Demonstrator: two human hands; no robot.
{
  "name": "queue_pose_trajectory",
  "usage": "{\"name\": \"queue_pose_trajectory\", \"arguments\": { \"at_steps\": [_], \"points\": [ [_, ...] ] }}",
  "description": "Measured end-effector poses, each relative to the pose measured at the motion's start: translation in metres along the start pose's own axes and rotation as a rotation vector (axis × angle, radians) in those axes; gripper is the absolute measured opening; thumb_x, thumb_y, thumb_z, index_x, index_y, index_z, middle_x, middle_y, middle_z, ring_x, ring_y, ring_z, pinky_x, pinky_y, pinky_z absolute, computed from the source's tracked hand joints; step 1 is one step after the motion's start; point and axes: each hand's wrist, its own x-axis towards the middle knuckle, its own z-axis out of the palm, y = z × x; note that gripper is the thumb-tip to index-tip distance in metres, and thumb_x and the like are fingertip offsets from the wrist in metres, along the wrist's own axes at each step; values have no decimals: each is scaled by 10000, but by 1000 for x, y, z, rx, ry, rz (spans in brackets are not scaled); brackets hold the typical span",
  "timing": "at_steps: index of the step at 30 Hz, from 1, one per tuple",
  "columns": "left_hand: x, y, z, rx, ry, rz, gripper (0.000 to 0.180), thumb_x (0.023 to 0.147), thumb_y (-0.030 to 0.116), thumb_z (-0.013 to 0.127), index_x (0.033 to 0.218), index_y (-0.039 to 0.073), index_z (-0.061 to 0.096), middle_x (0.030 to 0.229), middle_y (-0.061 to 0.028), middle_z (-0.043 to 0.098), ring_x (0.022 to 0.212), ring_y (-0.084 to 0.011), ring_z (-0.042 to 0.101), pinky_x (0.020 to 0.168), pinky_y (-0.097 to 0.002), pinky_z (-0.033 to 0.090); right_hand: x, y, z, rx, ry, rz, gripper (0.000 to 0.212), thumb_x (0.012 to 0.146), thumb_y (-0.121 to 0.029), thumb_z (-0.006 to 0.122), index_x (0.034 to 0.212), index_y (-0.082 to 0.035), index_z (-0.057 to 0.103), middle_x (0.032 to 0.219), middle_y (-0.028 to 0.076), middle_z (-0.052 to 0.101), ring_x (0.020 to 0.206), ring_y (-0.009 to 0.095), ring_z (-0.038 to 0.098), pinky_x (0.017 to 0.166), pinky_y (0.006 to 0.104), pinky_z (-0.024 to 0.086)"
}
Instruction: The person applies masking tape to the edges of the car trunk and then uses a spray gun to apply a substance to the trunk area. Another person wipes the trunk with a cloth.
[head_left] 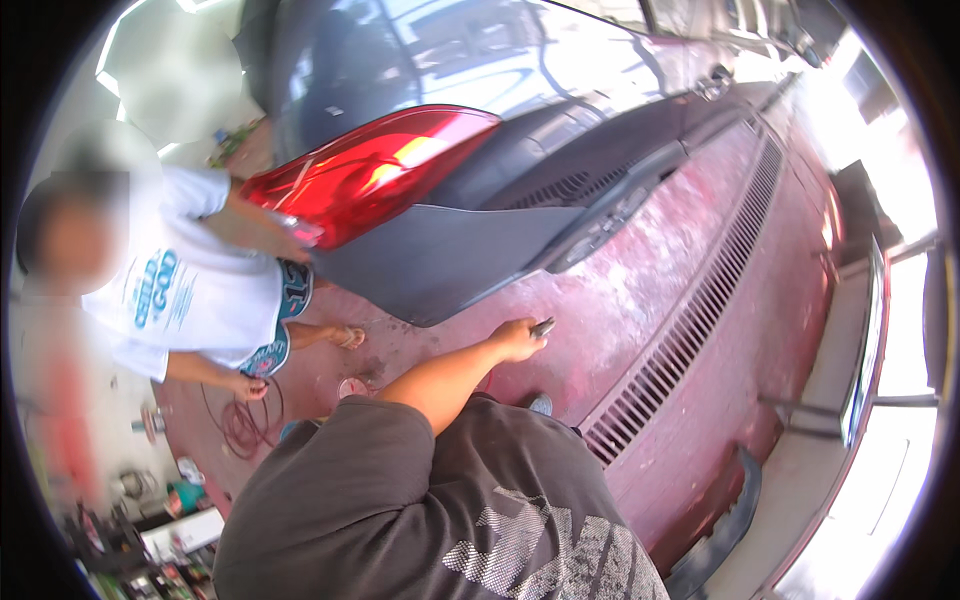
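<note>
My left hand [516,341] reaches forward over the floor, its fingers closed round a small dark grey object [543,328] that sticks out beyond them. I cannot make out its kind. My right hand does not show. Ahead of my left hand, and apart from it, is the rear corner of a dark grey car [465,60]. A large red tail light [370,170] sits at that corner. Below the light, the grey bumper [440,255] stands out from the body, and its lower edge hangs over the floor.
At the left a person in a white T-shirt [200,260] stands by the tail light, one hand near it. A red hose [245,425] lies coiled near their feet. A long floor grate [690,310] runs at the right, with a dark curved part [735,510] beyond.
</note>
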Motion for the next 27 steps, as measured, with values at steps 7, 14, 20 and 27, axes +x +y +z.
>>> {"name": "queue_pose_trajectory", "arguments": {
  "at_steps": [7, 14, 20, 27],
  "points": [
    [-179, -122, -44, -142, 441, -360, 550, 962, 520, 695, 1320, 103, 682, 1212, -201, 756, 1164, -424, 701, 975, -490, 550, 135, -250, -64, 287, -125, 157, 335, 1022, -33, 571, 1354, -9, 605, 821, 163, 680, 586, 271, 704, 525, 416, 643],
    [-314, -201, 11, -178, 858, -527, 513, 994, 485, 680, 1306, 78, 689, 1151, -253, 754, 1103, -460, 712, 933, -525, 552, 209, -376, -12, 101, -337, -32, 356, 967, 44, 658, 1320, 46, 615, 861, 204, 730, 701, 292, 773, 588, 413, 688],
    [-354, -205, 51, -251, 840, -645, 495, 988, 465, 685, 1312, 91, 688, 1181, -258, 746, 1131, -463, 703, 951, -532, 545, 192, -397, 45, -12, -541, -62, 353, 992, -5, 677, 1332, 41, 597, 855, 220, 739, 693, 306, 762, 612, 416, 661],
    [-350, -250, 44, -246, 618, -601, 573, 948, 410, 720, 1443, 140, 623, 1233, -227, 754, 1162, -441, 706, 1003, -518, 549, 136, -372, 61, -24, -504, 40, 285, 1009, -1, 625, 1287, 61, 609, 934, 199, 709, 668, 318, 765, 581, 440, 683]
  ]
}}
